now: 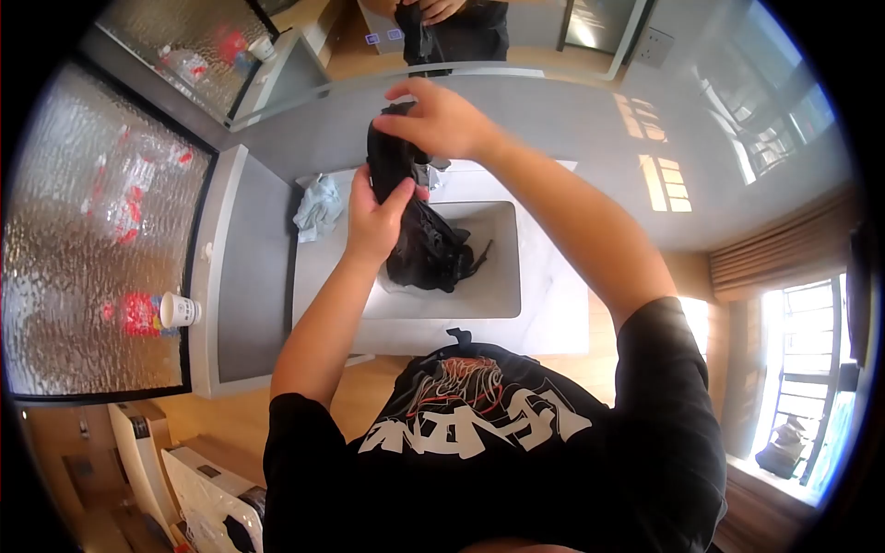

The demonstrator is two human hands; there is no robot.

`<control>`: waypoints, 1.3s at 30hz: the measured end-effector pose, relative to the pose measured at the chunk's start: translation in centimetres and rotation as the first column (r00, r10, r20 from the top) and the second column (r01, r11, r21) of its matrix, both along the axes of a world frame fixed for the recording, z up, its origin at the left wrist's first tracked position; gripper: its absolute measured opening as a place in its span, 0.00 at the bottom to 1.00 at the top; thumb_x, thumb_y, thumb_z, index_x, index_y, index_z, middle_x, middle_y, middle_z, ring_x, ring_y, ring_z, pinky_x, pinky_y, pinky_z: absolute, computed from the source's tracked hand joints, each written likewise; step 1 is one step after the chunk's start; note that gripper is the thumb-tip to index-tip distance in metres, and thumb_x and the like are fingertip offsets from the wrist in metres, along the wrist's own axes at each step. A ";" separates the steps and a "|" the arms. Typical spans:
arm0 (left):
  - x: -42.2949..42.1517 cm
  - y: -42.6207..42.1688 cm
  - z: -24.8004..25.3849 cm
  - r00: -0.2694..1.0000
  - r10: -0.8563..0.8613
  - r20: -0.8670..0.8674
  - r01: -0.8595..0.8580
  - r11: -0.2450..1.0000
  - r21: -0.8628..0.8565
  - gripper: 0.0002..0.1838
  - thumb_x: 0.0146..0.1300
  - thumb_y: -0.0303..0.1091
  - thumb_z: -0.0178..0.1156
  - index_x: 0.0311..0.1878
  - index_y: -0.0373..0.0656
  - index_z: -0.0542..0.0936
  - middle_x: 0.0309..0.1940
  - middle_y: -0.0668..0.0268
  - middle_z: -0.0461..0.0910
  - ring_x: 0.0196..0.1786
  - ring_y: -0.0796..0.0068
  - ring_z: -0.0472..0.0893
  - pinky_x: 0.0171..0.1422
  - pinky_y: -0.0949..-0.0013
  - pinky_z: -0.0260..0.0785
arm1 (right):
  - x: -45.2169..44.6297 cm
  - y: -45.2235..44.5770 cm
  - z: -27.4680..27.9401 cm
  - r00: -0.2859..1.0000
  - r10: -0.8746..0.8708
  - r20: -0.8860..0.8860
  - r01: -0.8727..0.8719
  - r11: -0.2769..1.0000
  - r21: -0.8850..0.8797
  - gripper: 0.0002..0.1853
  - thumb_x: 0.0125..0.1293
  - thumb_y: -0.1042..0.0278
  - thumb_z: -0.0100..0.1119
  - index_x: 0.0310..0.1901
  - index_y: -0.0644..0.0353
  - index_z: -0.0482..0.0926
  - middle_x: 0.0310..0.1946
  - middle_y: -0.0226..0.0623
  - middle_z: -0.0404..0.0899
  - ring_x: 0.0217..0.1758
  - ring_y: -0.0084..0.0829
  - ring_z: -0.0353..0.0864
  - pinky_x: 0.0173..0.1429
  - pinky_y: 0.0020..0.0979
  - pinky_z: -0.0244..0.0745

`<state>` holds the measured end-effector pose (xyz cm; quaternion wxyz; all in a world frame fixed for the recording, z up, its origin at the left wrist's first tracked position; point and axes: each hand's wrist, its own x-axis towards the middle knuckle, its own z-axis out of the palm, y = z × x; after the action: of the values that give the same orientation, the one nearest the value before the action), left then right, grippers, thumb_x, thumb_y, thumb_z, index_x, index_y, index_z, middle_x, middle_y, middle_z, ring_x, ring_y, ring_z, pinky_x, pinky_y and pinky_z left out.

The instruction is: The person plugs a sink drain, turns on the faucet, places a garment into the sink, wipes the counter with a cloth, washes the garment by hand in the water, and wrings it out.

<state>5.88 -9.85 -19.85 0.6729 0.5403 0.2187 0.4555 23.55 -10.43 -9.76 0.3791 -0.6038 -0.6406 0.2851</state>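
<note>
Above a rectangular sink, a long black cloth item is held up, its lower part bunched down in the basin and a thin strap or cord end showing at its right. My left hand grips it around the middle, fingers closed on it. Higher up, my right hand holds the top end, with the fingers bent over it. A metal faucet is partly hidden behind the cloth and my hands.
A light blue crumpled cloth lies on the counter left of the sink. A white paper cup stands on a ledge by the textured glass. A mirror is ahead, and a window is at the right.
</note>
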 end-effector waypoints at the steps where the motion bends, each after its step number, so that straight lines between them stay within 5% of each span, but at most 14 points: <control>1: -0.1 0.0 0.8 1.000 -0.024 0.020 0.025 1.000 -0.015 0.16 0.70 0.24 0.59 0.57 0.36 0.66 0.41 0.57 0.81 0.38 0.66 0.84 0.47 0.64 0.78 | 0.3 -0.4 -0.1 0.993 -0.015 -0.115 0.015 1.000 -0.001 0.33 0.66 0.49 0.67 0.64 0.64 0.71 0.42 0.38 0.85 0.44 0.27 0.81 0.48 0.29 0.77; 4: -0.3 0.0 4.1 0.989 -0.054 0.137 0.072 0.988 -0.135 0.10 0.72 0.30 0.58 0.51 0.37 0.72 0.37 0.56 0.82 0.36 0.63 0.84 0.44 0.62 0.79 | 1.1 -1.7 -4.4 0.889 0.005 -0.458 0.055 0.992 0.118 0.36 0.63 0.46 0.71 0.60 0.69 0.70 0.44 0.45 0.86 0.46 0.29 0.84 0.49 0.29 0.78; 5: -0.4 0.5 5.0 0.979 -0.081 0.187 0.112 0.980 -0.165 0.10 0.72 0.31 0.58 0.50 0.37 0.73 0.37 0.56 0.83 0.36 0.62 0.84 0.44 0.62 0.79 | 0.3 -2.5 -7.5 0.741 0.141 -0.656 -0.004 0.979 0.205 0.34 0.63 0.53 0.73 0.60 0.68 0.69 0.44 0.43 0.85 0.44 0.28 0.82 0.48 0.29 0.78; 9: 0.3 1.9 8.0 0.927 -0.204 0.316 0.256 0.957 -0.136 0.09 0.72 0.32 0.59 0.47 0.39 0.73 0.33 0.60 0.79 0.32 0.65 0.80 0.41 0.60 0.76 | -4.3 -5.7 -12.4 0.920 0.202 -0.335 -0.106 0.953 0.284 0.49 0.49 0.57 0.83 0.68 0.67 0.63 0.60 0.45 0.74 0.64 0.37 0.73 0.73 0.39 0.63; 11: 1.0 3.0 10.1 0.928 -0.232 0.293 0.251 0.968 -0.028 0.09 0.72 0.33 0.58 0.48 0.41 0.70 0.37 0.60 0.78 0.34 0.64 0.79 0.44 0.55 0.74 | -6.9 -5.4 -10.6 0.896 0.160 -0.415 -0.012 0.941 0.339 0.48 0.48 0.61 0.84 0.67 0.65 0.64 0.58 0.43 0.76 0.62 0.34 0.75 0.70 0.36 0.67; 13: 1.0 3.6 13.4 0.932 -0.226 0.283 0.222 0.974 0.045 0.09 0.71 0.30 0.59 0.48 0.40 0.70 0.37 0.60 0.78 0.34 0.65 0.79 0.43 0.56 0.75 | -7.2 -3.6 -9.6 0.851 -0.002 -0.525 0.120 0.974 0.190 0.46 0.47 0.64 0.84 0.66 0.64 0.65 0.55 0.40 0.78 0.58 0.30 0.76 0.65 0.33 0.71; 14: 1.0 4.0 14.9 0.927 -0.229 0.296 0.216 0.973 0.077 0.11 0.69 0.27 0.61 0.50 0.39 0.71 0.39 0.59 0.80 0.34 0.66 0.80 0.40 0.57 0.77 | -7.5 -2.3 -9.6 0.864 -0.033 -0.503 0.198 0.940 0.279 0.35 0.51 0.64 0.81 0.58 0.65 0.73 0.46 0.37 0.82 0.48 0.27 0.79 0.56 0.31 0.75; 18: 0.7 6.3 17.5 0.919 -0.286 0.269 0.205 0.934 0.292 0.15 0.66 0.22 0.63 0.53 0.37 0.72 0.43 0.59 0.82 0.36 0.66 0.82 0.38 0.59 0.80 | -7.9 -2.2 -7.5 0.890 -0.206 -0.406 0.225 0.974 -0.001 0.11 0.61 0.68 0.70 0.39 0.66 0.80 0.28 0.31 0.81 0.32 0.24 0.78 0.40 0.30 0.74; 23: -1.7 8.9 14.6 0.932 -0.135 0.337 0.086 0.984 0.156 0.13 0.63 0.20 0.63 0.51 0.35 0.76 0.40 0.59 0.81 0.36 0.67 0.82 0.40 0.61 0.80 | -5.4 -3.1 -5.8 0.664 -0.350 -0.661 0.433 0.900 -0.043 0.09 0.59 0.77 0.65 0.41 0.67 0.80 0.26 0.30 0.77 0.28 0.23 0.74 0.34 0.28 0.69; 28: -3.5 10.8 6.9 0.983 0.111 0.146 -0.072 0.966 -0.248 0.12 0.68 0.34 0.66 0.47 0.37 0.79 0.42 0.58 0.83 0.42 0.62 0.84 0.48 0.55 0.80 | -4.7 -3.3 -0.2 0.724 -0.449 -0.523 0.523 0.852 -0.008 0.07 0.55 0.78 0.63 0.37 0.64 0.80 0.24 0.32 0.76 0.27 0.25 0.74 0.32 0.27 0.68; 31: -5.1 10.9 3.1 1.000 0.005 -0.009 -0.008 0.886 -0.463 0.20 0.67 0.43 0.67 0.52 0.36 0.78 0.44 0.54 0.83 0.44 0.59 0.84 0.48 0.57 0.79 | -5.7 -3.1 3.8 0.868 -0.462 -0.181 0.478 0.876 0.057 0.15 0.53 0.72 0.69 0.42 0.68 0.82 0.27 0.34 0.80 0.32 0.27 0.78 0.38 0.31 0.73; 32: -5.5 10.3 2.0 0.998 -0.023 -0.064 -0.006 0.905 -0.425 0.31 0.65 0.55 0.66 0.57 0.35 0.75 0.45 0.51 0.83 0.44 0.58 0.84 0.48 0.58 0.78 | -6.0 -2.8 4.5 0.888 -0.442 -0.131 0.453 0.888 0.080 0.15 0.53 0.71 0.69 0.42 0.68 0.83 0.27 0.35 0.80 0.32 0.27 0.78 0.39 0.31 0.73; 36: -8.6 8.8 1.4 0.924 -0.197 -0.328 0.031 0.894 -0.448 0.39 0.62 0.69 0.60 0.55 0.36 0.75 0.44 0.51 0.83 0.42 0.61 0.83 0.47 0.61 0.78 | -6.2 -1.3 5.9 0.932 -0.360 -0.040 0.362 0.930 0.061 0.18 0.50 0.69 0.70 0.44 0.67 0.84 0.30 0.37 0.82 0.34 0.29 0.79 0.43 0.31 0.74; 39: -11.0 9.8 1.4 0.772 -0.158 -0.616 0.058 0.982 -0.179 0.39 0.63 0.68 0.59 0.56 0.37 0.73 0.40 0.53 0.82 0.40 0.64 0.82 0.47 0.63 0.77 | -5.4 -0.8 6.2 0.928 -0.371 0.027 0.366 0.925 0.102 0.19 0.49 0.67 0.71 0.43 0.68 0.84 0.30 0.38 0.81 0.34 0.30 0.80 0.43 0.32 0.75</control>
<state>-5.14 -0.03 -18.43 0.6252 0.6207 0.4322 0.1923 18.16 -11.24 -3.58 0.4396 -0.7010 -0.5371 0.1640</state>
